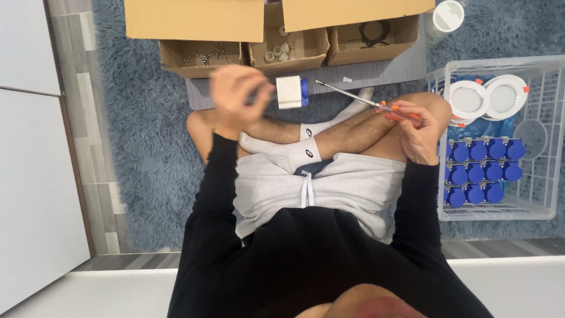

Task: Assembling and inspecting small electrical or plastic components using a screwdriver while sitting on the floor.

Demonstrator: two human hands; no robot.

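Overhead: left hand pinching white-blue part; right hand gripping screwdriver.

Black sleeves, grey shorts, white socks

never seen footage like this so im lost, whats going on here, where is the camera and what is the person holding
There is no machine here, only a person sitting cross-legged on a blue rug. The one picture comes from a camera on their head, looking straight down at their lap.

The right hand holds a screwdriver with an orange handle. The left hand is raised and blurred; whether it holds anything cannot be told. Just beyond it lies a white box with a blue cap.

Ahead stand three open cardboard boxes with small parts: screws, white pieces, a black ring. On the right, a white basket holds round white lights and rows of blue caps.
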